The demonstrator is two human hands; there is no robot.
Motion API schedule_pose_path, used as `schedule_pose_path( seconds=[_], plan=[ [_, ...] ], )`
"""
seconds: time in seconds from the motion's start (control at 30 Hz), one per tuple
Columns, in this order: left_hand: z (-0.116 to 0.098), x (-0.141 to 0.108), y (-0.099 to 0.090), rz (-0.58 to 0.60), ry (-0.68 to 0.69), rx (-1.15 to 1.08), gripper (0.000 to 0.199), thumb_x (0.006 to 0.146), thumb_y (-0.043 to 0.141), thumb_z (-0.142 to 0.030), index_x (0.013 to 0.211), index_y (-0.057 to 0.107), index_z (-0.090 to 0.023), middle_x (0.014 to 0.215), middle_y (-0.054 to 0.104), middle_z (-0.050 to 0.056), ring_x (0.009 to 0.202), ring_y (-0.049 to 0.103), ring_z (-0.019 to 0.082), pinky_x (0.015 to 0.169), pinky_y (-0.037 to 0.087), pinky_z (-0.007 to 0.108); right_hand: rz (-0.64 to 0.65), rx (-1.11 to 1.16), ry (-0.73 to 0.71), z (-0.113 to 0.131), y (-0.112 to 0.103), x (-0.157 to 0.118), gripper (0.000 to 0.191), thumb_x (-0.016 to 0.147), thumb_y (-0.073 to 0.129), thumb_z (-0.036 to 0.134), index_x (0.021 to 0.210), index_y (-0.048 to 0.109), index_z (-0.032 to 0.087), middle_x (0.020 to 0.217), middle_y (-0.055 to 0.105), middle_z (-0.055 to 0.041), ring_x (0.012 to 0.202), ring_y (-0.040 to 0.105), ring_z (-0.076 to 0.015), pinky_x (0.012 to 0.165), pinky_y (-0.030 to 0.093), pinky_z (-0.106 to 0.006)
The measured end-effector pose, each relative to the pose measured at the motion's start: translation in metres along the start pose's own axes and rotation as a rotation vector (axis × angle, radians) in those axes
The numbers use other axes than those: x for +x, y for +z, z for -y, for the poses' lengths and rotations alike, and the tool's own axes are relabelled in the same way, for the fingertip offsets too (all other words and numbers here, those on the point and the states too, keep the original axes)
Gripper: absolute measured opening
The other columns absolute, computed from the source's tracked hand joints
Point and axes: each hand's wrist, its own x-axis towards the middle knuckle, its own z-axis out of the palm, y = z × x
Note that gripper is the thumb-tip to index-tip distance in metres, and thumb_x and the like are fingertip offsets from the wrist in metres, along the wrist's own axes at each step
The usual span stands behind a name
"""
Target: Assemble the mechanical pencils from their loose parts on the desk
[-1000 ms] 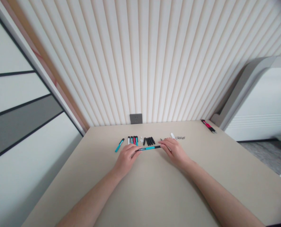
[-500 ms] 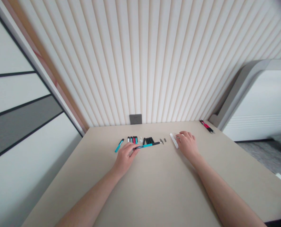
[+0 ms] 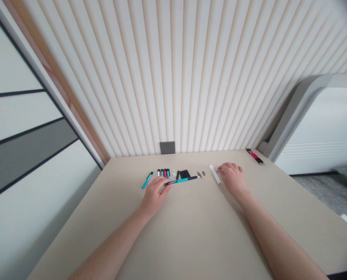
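My left hand (image 3: 155, 194) is closed on the end of a teal and black pen (image 3: 182, 180), which points right with its thin tip uncovered. Just right of a white strip (image 3: 215, 174), my right hand (image 3: 232, 178) has its fingers curled; whatever they hold, if anything, is too small to make out. Several short black pieces (image 3: 183, 174) lie in a row behind the pen. Small grey pieces (image 3: 199, 174) are near its tip. Short coloured barrels (image 3: 165, 172), with black ends, stand in a row behind my left hand, beside small whitish bits (image 3: 174, 173).
A loose teal piece with a black end (image 3: 147, 180) lies left of my left hand. Red and black pens (image 3: 255, 156) rest at the back right of the beige table (image 3: 187, 241). A dark socket (image 3: 167, 147) is on the ribbed wall behind.
My right hand has shifted very slightly right, away from the white strip. My left hand and the pen have hardly moved.
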Motion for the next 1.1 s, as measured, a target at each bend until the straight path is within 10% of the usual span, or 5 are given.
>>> schedule_pose_path(
  seconds=[0.3, 1.1],
  plan=[
    [-0.002, 0.0, 0.0, -0.026, -0.023, 0.007, 0.014, 0.09, 0.057, -0.025, 0.097, 0.067, -0.019, 0.088, 0.067, 0.005, 0.083, 0.063, 0.017, 0.078, 0.051, 0.031, 0.18, 0.889, 0.04, 0.036, -0.007, -0.002, 0.034, 0.087, 0.052, 0.048, 0.092, 0.068, 0.018, 0.091, 0.071, -0.0067, 0.081, 0.061, -0.0202, 0.076, 0.045, -0.032],
    [-0.002, 0.001, -0.003, -0.013, 0.002, -0.032, 0.015, 0.091, 0.056, -0.026, 0.099, 0.067, -0.02, 0.088, 0.066, 0.005, 0.084, 0.062, 0.017, 0.077, 0.051, 0.03, 0.332, 1.185, 0.093, 0.06, -0.001, -0.013, 0.032, 0.084, 0.059, 0.049, 0.081, 0.062, 0.018, 0.074, 0.06, -0.0011, 0.07, 0.053, -0.0151, 0.067, 0.04, -0.028]
  ],
)
